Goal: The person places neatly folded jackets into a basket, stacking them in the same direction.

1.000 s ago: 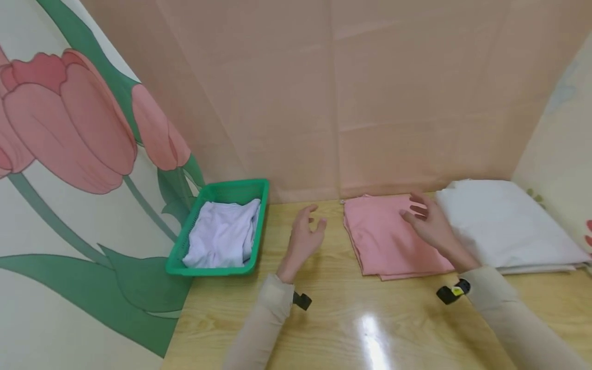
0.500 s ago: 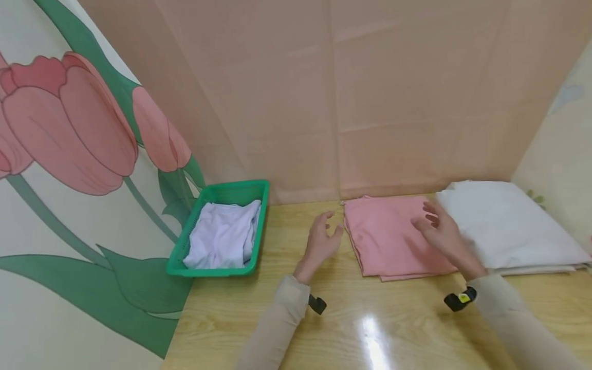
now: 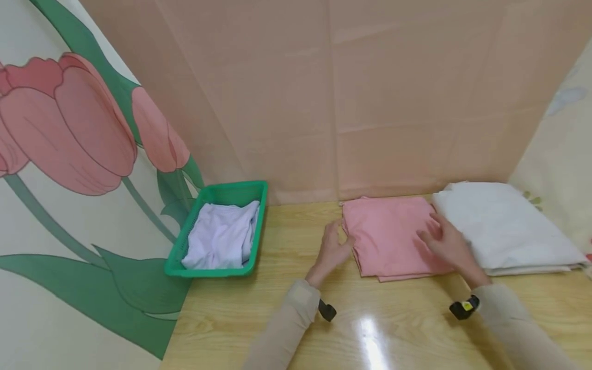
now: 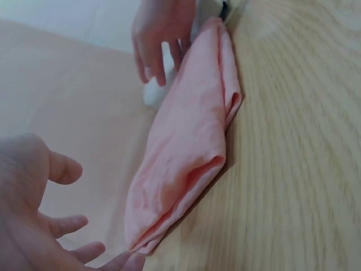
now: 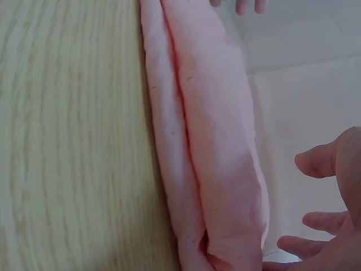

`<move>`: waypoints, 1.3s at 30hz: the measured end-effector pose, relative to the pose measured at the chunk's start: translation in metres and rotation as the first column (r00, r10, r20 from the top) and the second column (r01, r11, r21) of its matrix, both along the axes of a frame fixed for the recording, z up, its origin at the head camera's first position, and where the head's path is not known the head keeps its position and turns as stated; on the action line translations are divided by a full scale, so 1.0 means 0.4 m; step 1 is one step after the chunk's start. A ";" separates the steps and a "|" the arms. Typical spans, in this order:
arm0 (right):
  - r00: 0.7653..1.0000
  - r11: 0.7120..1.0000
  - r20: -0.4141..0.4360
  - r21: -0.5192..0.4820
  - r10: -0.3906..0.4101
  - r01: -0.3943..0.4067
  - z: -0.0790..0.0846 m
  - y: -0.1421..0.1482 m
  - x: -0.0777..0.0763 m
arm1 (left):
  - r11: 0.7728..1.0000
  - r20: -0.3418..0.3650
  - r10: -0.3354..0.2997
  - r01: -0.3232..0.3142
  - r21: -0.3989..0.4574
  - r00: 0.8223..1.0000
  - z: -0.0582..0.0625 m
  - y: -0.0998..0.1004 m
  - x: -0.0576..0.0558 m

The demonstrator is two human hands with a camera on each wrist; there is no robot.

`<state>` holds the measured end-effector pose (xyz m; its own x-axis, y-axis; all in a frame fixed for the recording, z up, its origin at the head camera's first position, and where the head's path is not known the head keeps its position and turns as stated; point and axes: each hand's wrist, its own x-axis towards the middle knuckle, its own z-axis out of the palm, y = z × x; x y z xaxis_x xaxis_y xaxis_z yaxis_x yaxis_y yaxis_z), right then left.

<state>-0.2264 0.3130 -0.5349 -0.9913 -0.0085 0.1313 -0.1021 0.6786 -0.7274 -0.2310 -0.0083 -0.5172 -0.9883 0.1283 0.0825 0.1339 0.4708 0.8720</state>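
Note:
A folded pink cloth (image 3: 390,236) lies flat on the wooden table, its layered front edge plain in both wrist views. My left hand (image 3: 334,252) is at the cloth's left edge, fingers spread and loosely bent, holding nothing. Over the right part of the cloth, my right hand (image 3: 449,247) hovers with thumb and fingers apart, also holding nothing. In the left wrist view the fingertips (image 4: 134,261) come right up to the cloth's near corner. The right wrist view shows the right thumb (image 5: 317,161) apart from the cloth's side.
Right of the pink cloth lies a folded white cloth (image 3: 509,228), close beside it. A green plastic basket (image 3: 252,264) on the left holds a folded pale lilac cloth (image 3: 222,236). Behind the table (image 3: 222,318) hangs a tan sheet (image 3: 259,103); a tulip-painted wall (image 3: 152,288) stands at left.
My left hand has moved right, from between basket and pink cloth to the cloth's left edge. My right hand has shifted slightly right and lower. The cloths and basket stay put.

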 end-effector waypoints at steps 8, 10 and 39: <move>0.999 0.998 0.027 0.062 0.020 -0.022 -0.033 0.013 -0.002 | 1.000 0.056 -0.012 0.011 0.014 0.998 -0.016 0.037 0.006; 1.000 0.994 0.010 0.110 0.019 -0.020 -0.038 0.013 -0.002 | 1.000 0.082 0.000 -0.001 0.019 0.997 -0.020 0.042 0.006; 0.980 0.997 0.185 -0.048 0.073 -0.065 -0.047 0.037 0.001 | 0.968 0.261 -0.078 0.010 0.252 0.962 -0.049 0.085 -0.017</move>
